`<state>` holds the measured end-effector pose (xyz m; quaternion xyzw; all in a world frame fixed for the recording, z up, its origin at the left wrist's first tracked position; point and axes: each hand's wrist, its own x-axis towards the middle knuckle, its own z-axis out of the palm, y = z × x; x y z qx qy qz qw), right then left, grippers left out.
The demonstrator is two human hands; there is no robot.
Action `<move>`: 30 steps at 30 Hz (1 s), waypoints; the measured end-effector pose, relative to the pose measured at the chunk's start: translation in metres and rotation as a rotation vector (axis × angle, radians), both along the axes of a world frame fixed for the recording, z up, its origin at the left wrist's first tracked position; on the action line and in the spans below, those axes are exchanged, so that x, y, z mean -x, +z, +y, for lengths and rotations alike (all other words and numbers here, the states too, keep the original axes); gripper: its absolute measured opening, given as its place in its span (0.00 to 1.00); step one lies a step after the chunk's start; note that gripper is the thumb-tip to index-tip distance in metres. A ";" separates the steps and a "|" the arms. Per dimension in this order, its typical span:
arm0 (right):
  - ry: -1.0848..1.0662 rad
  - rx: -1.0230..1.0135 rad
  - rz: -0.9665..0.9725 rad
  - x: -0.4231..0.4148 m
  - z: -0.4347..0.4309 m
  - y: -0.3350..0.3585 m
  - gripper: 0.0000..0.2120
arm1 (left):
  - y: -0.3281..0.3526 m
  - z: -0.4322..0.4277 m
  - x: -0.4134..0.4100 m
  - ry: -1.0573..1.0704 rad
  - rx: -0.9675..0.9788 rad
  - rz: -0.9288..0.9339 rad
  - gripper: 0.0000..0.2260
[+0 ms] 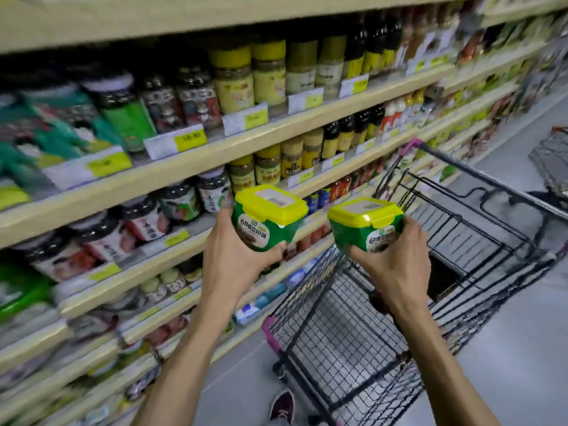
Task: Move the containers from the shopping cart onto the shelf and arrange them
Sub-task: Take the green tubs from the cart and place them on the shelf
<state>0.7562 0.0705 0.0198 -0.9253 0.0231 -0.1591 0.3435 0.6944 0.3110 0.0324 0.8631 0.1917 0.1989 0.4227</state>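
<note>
I hold two green tubs with yellow lids in mid-air in front of the shelves. My left hand (233,256) grips the left tub (267,216) from below and the side. My right hand (396,265) grips the right tub (365,224) the same way. Both tubs are upright, slightly tilted, and hang above the near end of the black wire shopping cart (353,342). The wooden shelf (190,167) with jars runs behind and to the left of the tubs. The cart's basket looks bare of containers where I can see into it.
Several shelf levels carry dark-lidded jars (181,201), yellow-lidded jars (267,162) and bottles, with price tags (175,141) along the edges. A second cart (550,161) stands at the far right. Grey floor (507,364) lies to the right, and a shoe (282,407) shows below.
</note>
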 end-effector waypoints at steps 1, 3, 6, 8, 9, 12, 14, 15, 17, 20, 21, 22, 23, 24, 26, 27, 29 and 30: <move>0.036 -0.022 -0.005 0.008 0.009 0.005 0.47 | 0.003 0.008 0.018 0.034 -0.001 -0.015 0.38; 0.122 -0.054 -0.013 0.025 0.027 0.014 0.44 | 0.009 0.024 0.056 0.112 -0.001 -0.029 0.38; 0.257 -0.087 -0.022 0.049 0.059 0.026 0.43 | 0.018 0.050 0.111 0.241 -0.021 -0.050 0.37; 0.333 -0.100 -0.025 0.063 0.082 0.031 0.45 | 0.025 0.067 0.150 0.339 -0.050 -0.058 0.38; 0.367 -0.113 -0.015 0.069 0.095 0.033 0.45 | 0.028 0.076 0.170 0.388 -0.058 -0.065 0.39; 0.493 -0.140 0.027 0.089 0.134 0.038 0.46 | 0.038 0.098 0.226 0.519 -0.095 -0.098 0.39; 0.552 -0.193 0.054 0.108 0.160 0.045 0.47 | 0.044 0.112 0.259 0.592 -0.108 -0.122 0.38; 0.568 -0.218 0.060 0.120 0.172 0.052 0.47 | 0.047 0.119 0.274 0.628 -0.096 -0.135 0.38; 0.626 -0.260 0.064 0.144 0.197 0.059 0.48 | 0.051 0.137 0.302 0.687 -0.076 -0.161 0.38; 0.706 -0.255 0.061 0.178 0.237 0.068 0.49 | 0.053 0.166 0.340 0.731 -0.062 -0.197 0.37; 0.717 -0.256 0.054 0.190 0.251 0.069 0.49 | 0.054 0.177 0.353 0.744 -0.061 -0.209 0.37; 0.720 -0.256 0.053 0.202 0.265 0.070 0.48 | 0.054 0.188 0.365 0.758 -0.061 -0.216 0.37; 0.723 -0.256 0.053 0.215 0.279 0.072 0.47 | 0.055 0.200 0.377 0.774 -0.066 -0.219 0.37; 0.725 -0.257 0.052 0.228 0.294 0.072 0.47 | 0.056 0.213 0.389 0.789 -0.073 -0.222 0.38; 0.736 -0.270 0.050 0.257 0.326 0.073 0.46 | 0.057 0.244 0.415 0.801 -0.091 -0.231 0.39; 0.743 -0.275 0.056 0.270 0.344 0.074 0.45 | 0.058 0.262 0.429 0.801 -0.095 -0.238 0.38; 0.753 -0.262 0.062 0.299 0.380 0.078 0.46 | 0.061 0.298 0.458 0.818 -0.096 -0.243 0.38; 0.753 -0.263 0.059 0.313 0.398 0.080 0.46 | 0.064 0.315 0.472 0.824 -0.101 -0.248 0.37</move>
